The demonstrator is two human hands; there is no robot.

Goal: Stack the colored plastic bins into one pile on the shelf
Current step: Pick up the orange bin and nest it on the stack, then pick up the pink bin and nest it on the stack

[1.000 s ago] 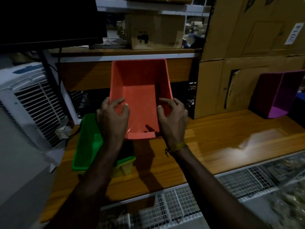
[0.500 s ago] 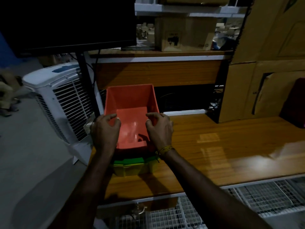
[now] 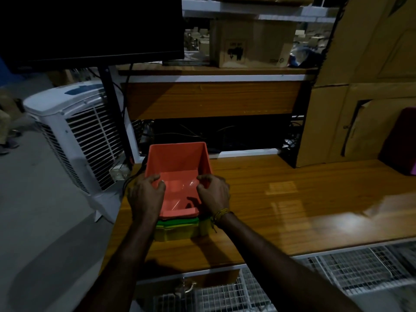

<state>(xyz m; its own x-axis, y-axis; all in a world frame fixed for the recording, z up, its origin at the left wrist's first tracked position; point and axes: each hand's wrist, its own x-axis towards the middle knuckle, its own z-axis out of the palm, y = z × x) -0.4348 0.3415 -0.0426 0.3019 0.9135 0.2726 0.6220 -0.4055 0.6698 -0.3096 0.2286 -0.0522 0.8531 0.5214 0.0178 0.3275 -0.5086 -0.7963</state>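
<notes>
An orange plastic bin (image 3: 180, 172) sits nested on top of a green bin (image 3: 177, 222), which rests inside a yellow bin (image 3: 177, 234), at the left end of the wooden shelf (image 3: 292, 199). My left hand (image 3: 146, 194) grips the orange bin's left wall, fingers curled over its rim. On the opposite wall, my right hand (image 3: 212, 193) grips the rim the same way. A purple bin (image 3: 403, 140) stands on its side at the far right edge, mostly in shadow.
A white air cooler (image 3: 74, 134) stands on the floor left of the shelf. A dark monitor (image 3: 90, 28) hangs above it. Tall cardboard boxes (image 3: 364, 86) line the right back. Wire mesh racks (image 3: 337, 271) run below the shelf's front edge.
Both hands carried the orange bin down and left from its raised, tilted position and set it into the green bin. The view swung left, pushing the purple bin to the frame edge.
</notes>
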